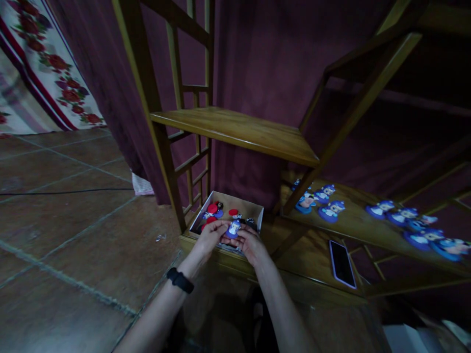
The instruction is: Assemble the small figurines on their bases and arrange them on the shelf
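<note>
Both hands meet over a small cardboard box on the lowest wooden shelf. My left hand, with a black band on its wrist, and my right hand pinch a small blue and white figure piece between their fingertips. Inside the box lie several red and blue pieces. More blue figure pieces are laid out on the shelf to the right, in a row running to the far right.
A phone lies face up on the lower shelf right of my hands. A wooden shelf board juts out above the box. Dark red curtain hangs behind. Tiled floor with a black cable spreads to the left.
</note>
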The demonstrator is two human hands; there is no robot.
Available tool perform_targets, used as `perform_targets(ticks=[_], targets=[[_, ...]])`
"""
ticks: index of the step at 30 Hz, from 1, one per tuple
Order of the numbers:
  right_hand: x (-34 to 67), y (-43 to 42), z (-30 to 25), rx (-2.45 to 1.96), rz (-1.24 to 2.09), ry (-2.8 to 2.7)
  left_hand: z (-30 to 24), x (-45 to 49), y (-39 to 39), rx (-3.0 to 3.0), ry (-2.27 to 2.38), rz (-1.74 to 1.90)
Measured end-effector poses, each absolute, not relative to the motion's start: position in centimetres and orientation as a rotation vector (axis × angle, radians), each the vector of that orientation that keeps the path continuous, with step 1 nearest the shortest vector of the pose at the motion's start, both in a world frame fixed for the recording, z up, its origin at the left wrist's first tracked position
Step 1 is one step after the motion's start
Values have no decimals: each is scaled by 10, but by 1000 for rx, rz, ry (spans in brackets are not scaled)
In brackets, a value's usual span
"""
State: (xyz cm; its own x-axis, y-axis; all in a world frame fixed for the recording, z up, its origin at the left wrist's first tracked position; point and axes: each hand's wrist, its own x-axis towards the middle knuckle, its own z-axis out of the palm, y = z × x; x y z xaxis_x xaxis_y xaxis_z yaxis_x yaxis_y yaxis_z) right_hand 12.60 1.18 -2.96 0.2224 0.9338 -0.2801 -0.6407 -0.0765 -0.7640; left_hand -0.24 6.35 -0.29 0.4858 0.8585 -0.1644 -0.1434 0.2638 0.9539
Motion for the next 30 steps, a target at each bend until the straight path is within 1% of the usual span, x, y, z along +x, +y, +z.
perform_targets(ticks=[7,13,18,21,24,30], targets=[[125,15,-22,-960,1305,-389,7,-5,59,970,685,741],[122,14,-20,-1057,1230,-450,1,1,58,962,756,785],[120,14,-18,-1100,1254,-533,-14,6,63,968,834,832],[121,15,-22,-1100,1237,-588,-25,11,65,1130,874,885],[124,16,-27,-1113,1211,-627,-32,15,64,1451,905,940],[126,17,-33,-1192,1138,-692,-23,10,55,1969,973,849]])
